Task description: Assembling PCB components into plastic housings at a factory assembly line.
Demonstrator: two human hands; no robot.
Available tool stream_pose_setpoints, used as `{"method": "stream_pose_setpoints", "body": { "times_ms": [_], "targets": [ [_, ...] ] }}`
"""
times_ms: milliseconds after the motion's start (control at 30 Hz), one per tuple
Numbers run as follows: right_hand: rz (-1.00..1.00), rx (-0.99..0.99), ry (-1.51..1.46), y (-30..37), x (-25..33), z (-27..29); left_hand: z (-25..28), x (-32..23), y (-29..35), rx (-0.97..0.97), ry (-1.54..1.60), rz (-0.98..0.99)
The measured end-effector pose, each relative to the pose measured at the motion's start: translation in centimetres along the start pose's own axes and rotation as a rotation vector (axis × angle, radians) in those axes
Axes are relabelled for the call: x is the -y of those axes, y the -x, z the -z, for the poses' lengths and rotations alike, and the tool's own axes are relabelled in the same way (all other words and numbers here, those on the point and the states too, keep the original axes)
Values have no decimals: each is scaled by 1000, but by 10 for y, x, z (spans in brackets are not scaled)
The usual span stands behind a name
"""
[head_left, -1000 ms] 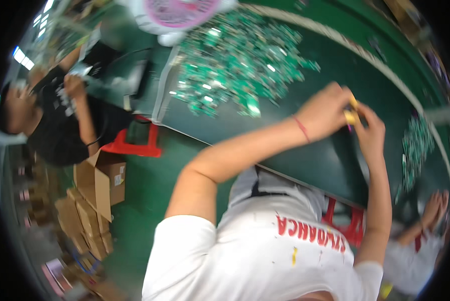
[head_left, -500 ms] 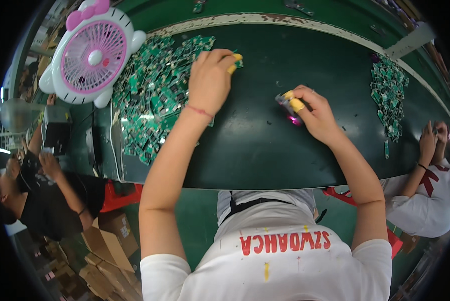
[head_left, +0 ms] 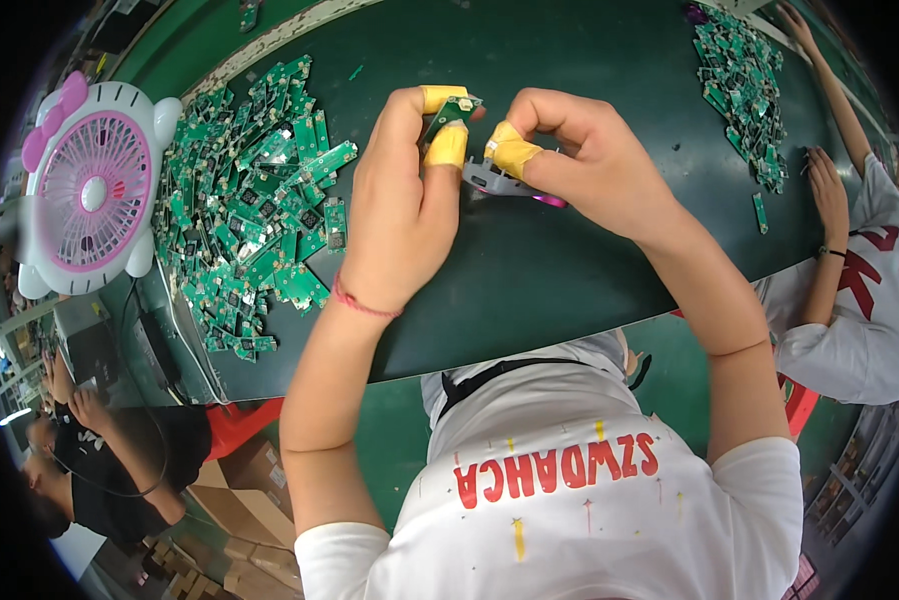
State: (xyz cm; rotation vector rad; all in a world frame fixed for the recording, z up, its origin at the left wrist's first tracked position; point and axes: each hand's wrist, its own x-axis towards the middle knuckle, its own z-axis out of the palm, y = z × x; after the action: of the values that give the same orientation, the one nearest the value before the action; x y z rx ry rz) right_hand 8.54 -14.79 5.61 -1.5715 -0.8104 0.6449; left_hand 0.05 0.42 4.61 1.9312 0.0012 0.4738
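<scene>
My left hand (head_left: pixel 401 205) pinches a small green circuit board (head_left: pixel 449 110) between thumb and forefinger, both capped with yellow finger cots. My right hand (head_left: pixel 579 160), also with yellow cots, grips a small grey and pink part (head_left: pixel 504 184) just under that board. The two hands meet over the dark green table (head_left: pixel 569 270). A big heap of green circuit boards (head_left: pixel 254 205) lies on the table left of my left hand.
A white and pink cat-shaped desk fan (head_left: pixel 91 190) stands at the table's left end. A second pile of green boards (head_left: pixel 744 85) lies at the far right, by another person's hands (head_left: pixel 827 180). A person in black (head_left: pixel 109 465) sits lower left near cardboard boxes (head_left: pixel 244 490).
My left hand left the heap with one board and came to the middle. My right hand moved left with the grey and pink part, so the hands now meet.
</scene>
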Motion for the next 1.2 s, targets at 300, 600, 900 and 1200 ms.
{"method": "stream_pose_setpoints", "body": {
  "times_ms": [300, 600, 900, 1200],
  "targets": [
    [-74, -36, -339, -3, 0, -11, -5, 8, 8, -107, -140, -126],
    [24, -72, -375, -1, -6, -17, -8, 5, 7, -138, -288, -315],
    [20, -75, -193, 6, -5, -14, -9, 3, 8, -93, -353, -318],
    [-137, -60, -446, 6, -6, -18, -11, 3, 9, -99, -351, -307]
  ]
}}
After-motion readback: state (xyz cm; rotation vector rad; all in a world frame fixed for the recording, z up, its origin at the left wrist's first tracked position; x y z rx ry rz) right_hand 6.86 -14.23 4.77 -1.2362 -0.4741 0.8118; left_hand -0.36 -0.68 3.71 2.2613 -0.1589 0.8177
